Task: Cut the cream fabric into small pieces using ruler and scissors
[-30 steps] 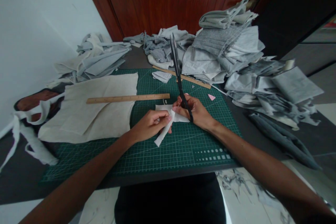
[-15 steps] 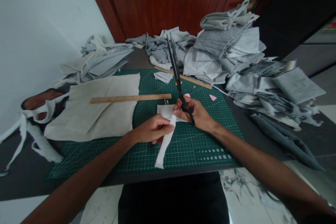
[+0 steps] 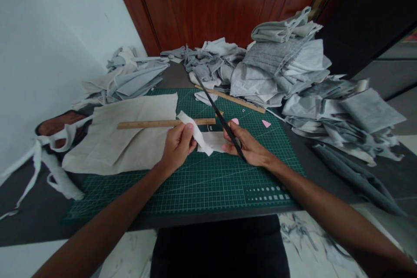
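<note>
Between the thumb and fingers of my left hand (image 3: 178,145) is a narrow strip of white fabric (image 3: 197,136), its free end hanging to the right. My right hand (image 3: 246,142) is closed around the handles of long black scissors (image 3: 213,105), whose blades point up and to the left. Beneath the strip and near my right fingers lies a small white fabric piece (image 3: 215,141) on the green cutting mat (image 3: 202,189). A large off-white cloth (image 3: 140,154) spreads to the left, with a wooden ruler (image 3: 156,124) across it.
Piles of grey fabric (image 3: 276,63) stand at the back right, with more scraps (image 3: 345,108) at the right. Another fabric pile (image 3: 127,76) is at the back left. A second wooden ruler (image 3: 237,100) and pink chalk pieces (image 3: 266,124) lie on the mat.
My left hand has moved up and left with the strip, which has swung from hanging downward to lying slanted above the mat. The scissors have tilted left and their blades look closed together.
</note>
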Available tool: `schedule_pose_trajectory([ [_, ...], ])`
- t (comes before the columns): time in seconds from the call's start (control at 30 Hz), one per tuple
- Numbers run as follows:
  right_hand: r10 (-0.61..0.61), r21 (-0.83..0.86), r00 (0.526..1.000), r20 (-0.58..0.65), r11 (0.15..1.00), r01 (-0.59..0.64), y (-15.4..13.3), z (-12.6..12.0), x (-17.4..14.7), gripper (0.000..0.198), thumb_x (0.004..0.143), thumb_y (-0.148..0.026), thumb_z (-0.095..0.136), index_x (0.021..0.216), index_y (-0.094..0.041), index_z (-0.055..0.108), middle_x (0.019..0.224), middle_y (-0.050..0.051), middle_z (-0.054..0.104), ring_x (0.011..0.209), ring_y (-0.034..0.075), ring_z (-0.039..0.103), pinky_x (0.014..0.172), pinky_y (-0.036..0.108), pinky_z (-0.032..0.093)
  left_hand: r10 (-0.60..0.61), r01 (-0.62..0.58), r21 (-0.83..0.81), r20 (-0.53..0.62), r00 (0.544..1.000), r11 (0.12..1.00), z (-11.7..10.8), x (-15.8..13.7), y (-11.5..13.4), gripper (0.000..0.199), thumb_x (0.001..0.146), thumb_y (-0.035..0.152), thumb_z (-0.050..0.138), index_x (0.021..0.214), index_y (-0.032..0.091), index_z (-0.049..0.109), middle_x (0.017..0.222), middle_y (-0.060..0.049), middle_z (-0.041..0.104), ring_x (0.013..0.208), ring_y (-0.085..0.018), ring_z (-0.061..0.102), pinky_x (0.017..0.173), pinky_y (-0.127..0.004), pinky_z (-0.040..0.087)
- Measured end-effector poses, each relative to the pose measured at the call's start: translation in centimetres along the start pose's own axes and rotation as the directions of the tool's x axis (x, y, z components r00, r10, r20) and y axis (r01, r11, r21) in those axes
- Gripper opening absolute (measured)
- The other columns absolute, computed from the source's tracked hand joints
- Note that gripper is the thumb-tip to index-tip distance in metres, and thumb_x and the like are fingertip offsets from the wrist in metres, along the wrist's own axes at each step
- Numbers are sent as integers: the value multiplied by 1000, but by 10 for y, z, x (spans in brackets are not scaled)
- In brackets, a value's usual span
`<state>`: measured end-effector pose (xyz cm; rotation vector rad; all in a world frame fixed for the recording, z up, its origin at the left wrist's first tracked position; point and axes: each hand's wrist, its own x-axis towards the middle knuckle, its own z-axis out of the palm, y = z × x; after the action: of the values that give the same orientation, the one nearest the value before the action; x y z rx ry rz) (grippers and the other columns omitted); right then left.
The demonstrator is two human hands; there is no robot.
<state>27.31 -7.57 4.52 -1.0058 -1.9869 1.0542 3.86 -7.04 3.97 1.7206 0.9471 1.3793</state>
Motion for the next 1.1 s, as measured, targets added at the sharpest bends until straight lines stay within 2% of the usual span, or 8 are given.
schedule_pose_trajectory([
  [0.13, 31, -81, 997, 63, 996, -26, 1, 4, -1, 39, 86, -48, 72, 92, -24, 42, 80, -4, 45, 69, 14, 42, 62, 28, 34, 141, -127, 124, -106, 984, 984, -7, 1, -4, 51, 108, 47, 48, 65, 19, 49, 45, 6, 47, 35, -4, 44, 37, -17, 32],
  [0.3, 12, -202, 991, 132, 979, 15, 2, 9, -3, 44, 85, -52, 73, 96, -24, 40, 84, -2, 51, 70, 15, 47, 63, 30, 36, 235, -205, 199, -141, 962, 958, -13, -2, -13, 53, 109, 45, 47, 62, 20, 51, 44, 5, 48, 37, -6, 46, 39, -19, 32],
  [0.53, -7, -263, 984, 176, 963, 54, 1, 10, -5, 47, 85, -54, 72, 98, -24, 39, 87, 1, 56, 70, 17, 49, 62, 31, 38, 197, -183, 122, -119, 973, 975, -10, -4, -13, 52, 107, 46, 49, 63, 20, 52, 44, 5, 48, 35, -7, 43, 37, -20, 30],
  [0.8, -61, -150, 984, 170, 985, 87, -1, 12, -6, 44, 85, -53, 73, 100, -23, 45, 91, 1, 57, 75, 17, 53, 67, 32, 44, 191, -180, 102, -113, 975, 978, -5, -8, -16, 50, 106, 45, 51, 64, 20, 54, 45, 5, 49, 35, -7, 45, 36, -20, 31],
  [1.1, -39, -222, 980, 196, 971, 83, -1, 10, -6, 45, 85, -53, 74, 101, -23, 45, 87, 0, 58, 68, 15, 49, 63, 32, 39, 158, -150, 77, -113, 981, 986, -7, -8, -16, 56, 106, 49, 52, 59, 20, 53, 43, 5, 47, 35, -7, 45, 36, -20, 30],
])
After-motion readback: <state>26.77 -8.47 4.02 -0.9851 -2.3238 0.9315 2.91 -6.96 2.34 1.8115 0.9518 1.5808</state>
